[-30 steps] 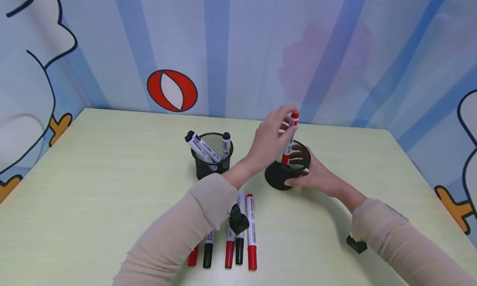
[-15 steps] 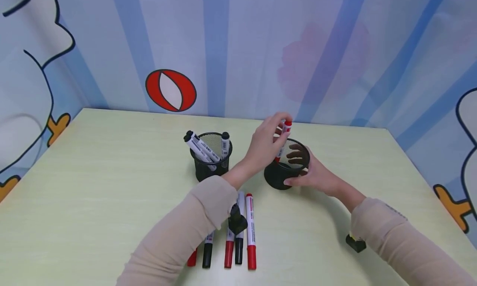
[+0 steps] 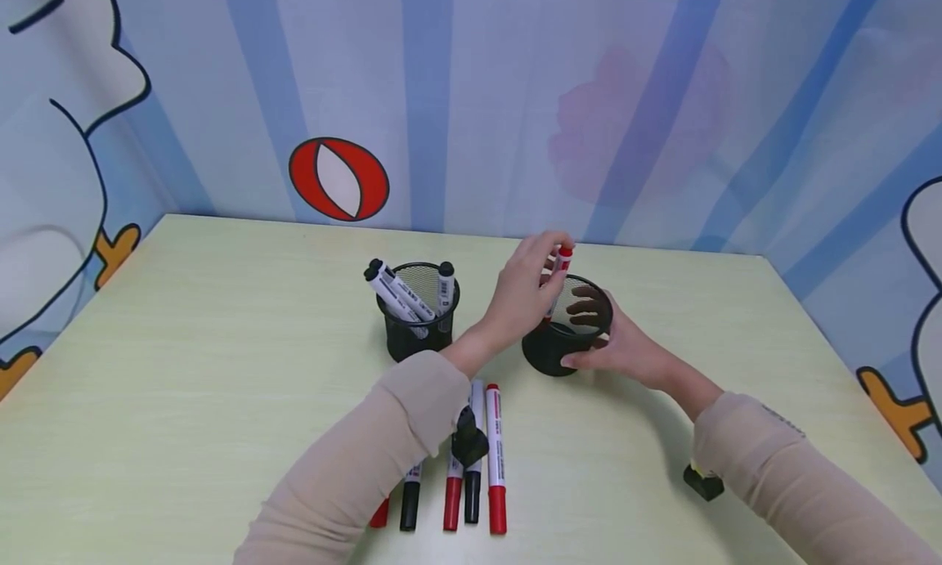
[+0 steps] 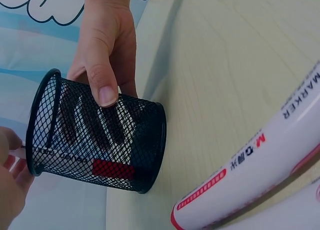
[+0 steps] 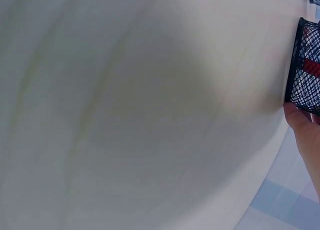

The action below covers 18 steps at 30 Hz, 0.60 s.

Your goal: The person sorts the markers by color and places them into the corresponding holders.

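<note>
My left hand (image 3: pixel 518 291) pinches a red-and-white marker (image 3: pixel 563 259) near its upper end. The marker's lower part stands inside a black mesh pen cup (image 3: pixel 550 348). Through the mesh in the left wrist view, its red cap (image 4: pixel 114 170) shows near the cup's base. From the right side, my right hand (image 3: pixel 631 348) grips that cup, fingers behind it and thumb in front. The right wrist view catches only part of this hand (image 5: pixel 306 135) and the cup (image 5: pixel 306 82) at its right edge.
Left of my hands, a second mesh pen cup (image 3: pixel 419 336) holds several black-capped markers (image 3: pixel 401 293). Nearer the front lie loose markers, among them a red one (image 3: pixel 496 459) and a black one (image 3: pixel 410 499), partly hidden by the left sleeve (image 3: pixel 368 459). A patterned cloth (image 3: pixel 500 99) hangs behind the table.
The left hand has lowered the red marker deeper into the cup and shifted it slightly left. The right hand still holds the cup in the same spot.
</note>
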Available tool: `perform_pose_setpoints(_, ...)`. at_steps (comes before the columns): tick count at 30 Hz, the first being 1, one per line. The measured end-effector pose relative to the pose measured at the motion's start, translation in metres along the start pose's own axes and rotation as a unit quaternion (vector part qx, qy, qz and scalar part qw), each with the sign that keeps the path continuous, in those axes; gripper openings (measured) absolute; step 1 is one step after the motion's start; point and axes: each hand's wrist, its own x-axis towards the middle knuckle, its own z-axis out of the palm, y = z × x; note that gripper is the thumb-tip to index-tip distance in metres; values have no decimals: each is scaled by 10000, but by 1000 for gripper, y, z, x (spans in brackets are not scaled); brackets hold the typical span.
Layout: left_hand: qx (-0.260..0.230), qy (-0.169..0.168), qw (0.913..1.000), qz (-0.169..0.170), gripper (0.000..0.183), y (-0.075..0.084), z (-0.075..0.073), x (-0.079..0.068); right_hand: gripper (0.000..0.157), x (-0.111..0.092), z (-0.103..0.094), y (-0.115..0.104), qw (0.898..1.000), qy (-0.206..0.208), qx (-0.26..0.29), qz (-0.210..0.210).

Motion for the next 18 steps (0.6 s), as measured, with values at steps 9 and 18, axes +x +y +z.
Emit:
perform_pose_setpoints(9,82,-12,9999,-140,33,0,1,0,91,0,0,0,10000,32,-17,-33)
perform_pose_setpoints(18,103,6,9998,-146,33,1,0,0,92,0,1,0,10000,23,36,-85)
